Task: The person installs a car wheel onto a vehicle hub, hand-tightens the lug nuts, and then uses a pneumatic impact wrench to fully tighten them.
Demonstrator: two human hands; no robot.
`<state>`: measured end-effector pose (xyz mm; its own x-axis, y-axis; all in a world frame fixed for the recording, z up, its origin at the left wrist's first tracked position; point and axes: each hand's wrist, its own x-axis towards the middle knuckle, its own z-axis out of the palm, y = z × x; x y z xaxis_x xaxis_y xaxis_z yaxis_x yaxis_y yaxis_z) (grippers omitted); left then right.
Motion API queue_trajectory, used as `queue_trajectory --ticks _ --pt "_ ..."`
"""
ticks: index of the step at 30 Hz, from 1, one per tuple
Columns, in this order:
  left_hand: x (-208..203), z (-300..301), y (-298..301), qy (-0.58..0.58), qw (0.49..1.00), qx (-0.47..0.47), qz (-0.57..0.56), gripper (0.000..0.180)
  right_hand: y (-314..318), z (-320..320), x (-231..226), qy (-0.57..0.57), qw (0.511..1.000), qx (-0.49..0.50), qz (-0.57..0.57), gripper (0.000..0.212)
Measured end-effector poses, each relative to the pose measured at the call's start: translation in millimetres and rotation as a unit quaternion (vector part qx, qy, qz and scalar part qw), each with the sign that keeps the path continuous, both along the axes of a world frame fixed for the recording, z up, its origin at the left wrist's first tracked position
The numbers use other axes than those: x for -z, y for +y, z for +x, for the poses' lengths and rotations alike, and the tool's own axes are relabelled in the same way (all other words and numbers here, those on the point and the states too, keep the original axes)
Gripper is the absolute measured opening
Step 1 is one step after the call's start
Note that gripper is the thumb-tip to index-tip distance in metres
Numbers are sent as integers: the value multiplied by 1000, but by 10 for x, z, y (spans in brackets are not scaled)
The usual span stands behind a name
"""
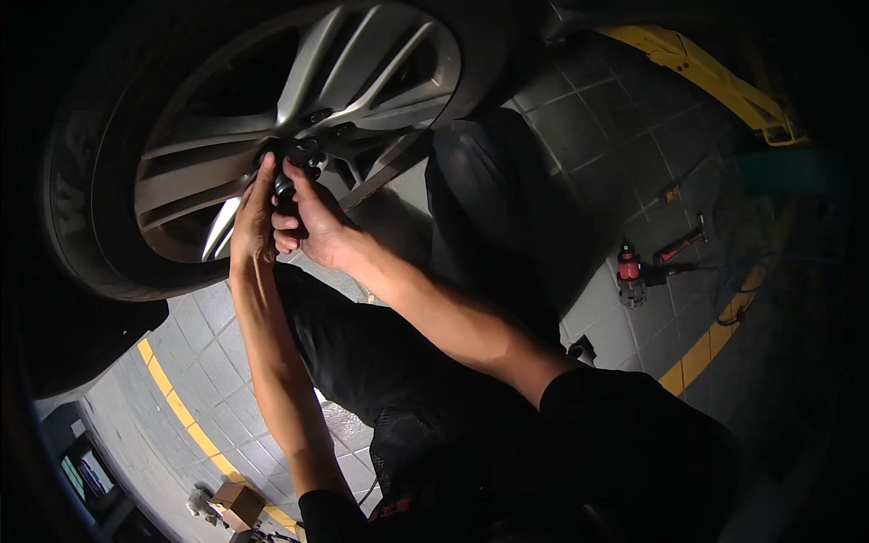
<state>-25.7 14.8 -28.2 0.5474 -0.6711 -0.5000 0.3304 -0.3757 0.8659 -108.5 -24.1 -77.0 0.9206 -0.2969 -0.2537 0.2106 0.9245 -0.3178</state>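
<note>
A car wheel with a silver multi-spoke rim and black tyre fills the upper left. Both my hands are at its dark hub. My left hand is raised with fingers pointing up along the hub's left side. My right hand is closed around a small dark part right at the hub; what the part is cannot be made out. My knees in black trousers rise behind the arms.
A red and black power tool lies on the grey tiled floor at the right, with a red-handled tool beside it. A yellow lift arm crosses the upper right. A yellow floor line and a small cardboard box are lower left.
</note>
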Motion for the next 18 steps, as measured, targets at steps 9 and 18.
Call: queue_trajectory --ticks 9,18 --pt "387 -137 -135 236 922 -3 -308 42 -1306 -2644 681 363 695 403 -473 20" --pt "262 76 -141 372 892 31 -254 27 -976 -6370 2396 858 261 -149 -417 53"
